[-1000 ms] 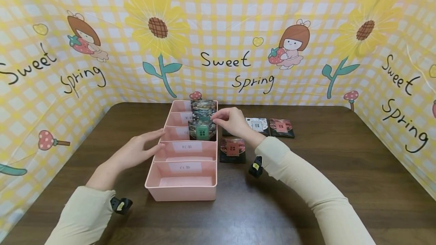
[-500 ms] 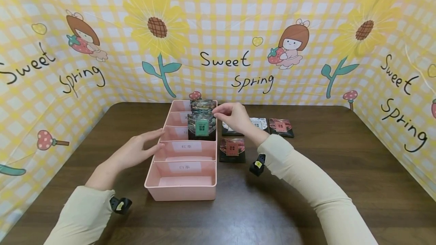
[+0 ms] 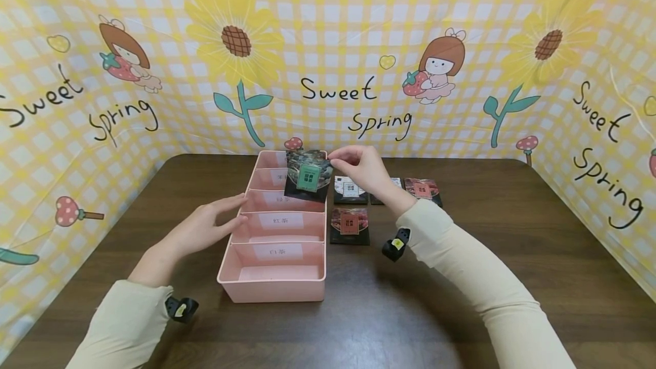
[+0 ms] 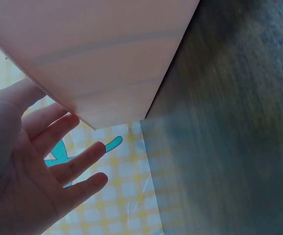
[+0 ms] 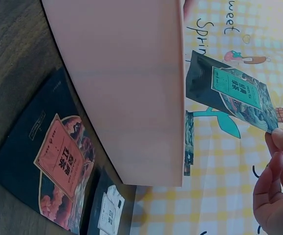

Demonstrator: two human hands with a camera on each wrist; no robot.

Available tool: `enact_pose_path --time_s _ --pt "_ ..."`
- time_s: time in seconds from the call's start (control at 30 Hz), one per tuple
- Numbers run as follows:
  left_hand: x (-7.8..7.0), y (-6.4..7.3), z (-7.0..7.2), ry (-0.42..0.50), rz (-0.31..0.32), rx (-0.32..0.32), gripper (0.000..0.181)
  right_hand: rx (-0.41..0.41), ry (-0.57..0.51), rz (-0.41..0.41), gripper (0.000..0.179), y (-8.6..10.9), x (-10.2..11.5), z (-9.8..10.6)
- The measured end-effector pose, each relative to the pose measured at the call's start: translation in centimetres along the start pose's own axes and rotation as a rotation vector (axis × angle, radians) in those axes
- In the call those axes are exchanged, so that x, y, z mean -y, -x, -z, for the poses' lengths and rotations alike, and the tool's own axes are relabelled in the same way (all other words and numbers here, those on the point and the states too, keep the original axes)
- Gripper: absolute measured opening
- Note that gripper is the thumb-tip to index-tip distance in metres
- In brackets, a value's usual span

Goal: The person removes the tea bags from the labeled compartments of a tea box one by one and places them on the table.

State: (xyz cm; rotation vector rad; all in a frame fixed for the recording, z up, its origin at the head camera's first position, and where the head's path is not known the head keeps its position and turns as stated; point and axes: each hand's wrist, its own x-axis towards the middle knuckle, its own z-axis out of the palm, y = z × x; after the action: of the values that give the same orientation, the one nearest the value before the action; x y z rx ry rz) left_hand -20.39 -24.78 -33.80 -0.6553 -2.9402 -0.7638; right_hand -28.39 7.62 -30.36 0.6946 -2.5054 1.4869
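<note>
My right hand (image 3: 361, 169) pinches a green-labelled tea sachet (image 3: 308, 178) by its upper right corner. The sachet hangs slightly tilted over the far half of a pink divided box (image 3: 274, 292); in the right wrist view the lifted sachet (image 5: 231, 90) is clear of the box rim. My left hand (image 3: 202, 226) rests its fingertips on the box's left rim, its fingers loosely extended, as the left wrist view of that hand (image 4: 38, 161) also shows. Paper labels mark the compartments, and the two nearest hold nothing. More sachets (image 5: 188, 147) poke above the rim, mostly hidden in the head view.
Right of the box lie a red-labelled sachet (image 3: 350, 225), a white-labelled sachet (image 3: 351, 188), another white one partly behind my right hand, and a second red one (image 3: 422, 190). A yellow checked cloth (image 3: 328, 33) hangs behind the brown table (image 3: 389, 312).
My right hand has moved up and slightly right, raising the green sachet out of the box's middle compartment and tilting it. The left hand stays put on the rim.
</note>
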Motion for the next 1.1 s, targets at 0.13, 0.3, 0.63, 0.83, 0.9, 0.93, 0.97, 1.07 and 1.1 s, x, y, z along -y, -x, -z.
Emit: enact_pose_path --time_s 0.13,0.3,0.63,0.83,0.9,0.93,0.97,1.07,1.1 --pt "0.0 0.0 -0.1 -0.003 0.004 0.007 0.052 -0.011 -0.005 -0.014 0.017 0.1 0.1 0.5" --pt "0.0 0.0 -0.1 -0.003 0.005 0.009 0.053 -0.008 -0.011 -0.028 0.017 0.3 0.3 1.0" --pt "0.0 -0.1 0.0 -0.002 0.010 0.011 0.053 -0.001 0.009 -0.030 0.018 0.8 0.2 1.7" --pt "0.0 -0.1 0.0 0.001 0.017 0.021 0.053 0.007 0.022 -0.034 0.019 1.1 0.0 2.1" --pt "0.0 0.0 0.0 0.002 0.016 0.022 0.053 0.010 0.024 -0.036 0.019 1.2 -0.1 2.3" --pt "0.0 0.0 0.0 0.003 0.017 0.022 0.053 0.010 0.028 -0.035 0.019 1.2 -0.1 2.4" --pt "0.0 0.0 0.0 0.004 0.018 0.023 0.053 0.010 0.033 -0.035 0.019 1.3 -0.1 2.4" --pt "-0.1 0.0 0.1 0.007 0.021 0.025 0.054 0.005 0.045 -0.028 0.017 1.4 -0.2 2.7" --pt "0.0 0.0 0.1 0.007 0.023 0.026 0.054 0.002 0.051 -0.024 0.017 1.5 -0.2 2.7"
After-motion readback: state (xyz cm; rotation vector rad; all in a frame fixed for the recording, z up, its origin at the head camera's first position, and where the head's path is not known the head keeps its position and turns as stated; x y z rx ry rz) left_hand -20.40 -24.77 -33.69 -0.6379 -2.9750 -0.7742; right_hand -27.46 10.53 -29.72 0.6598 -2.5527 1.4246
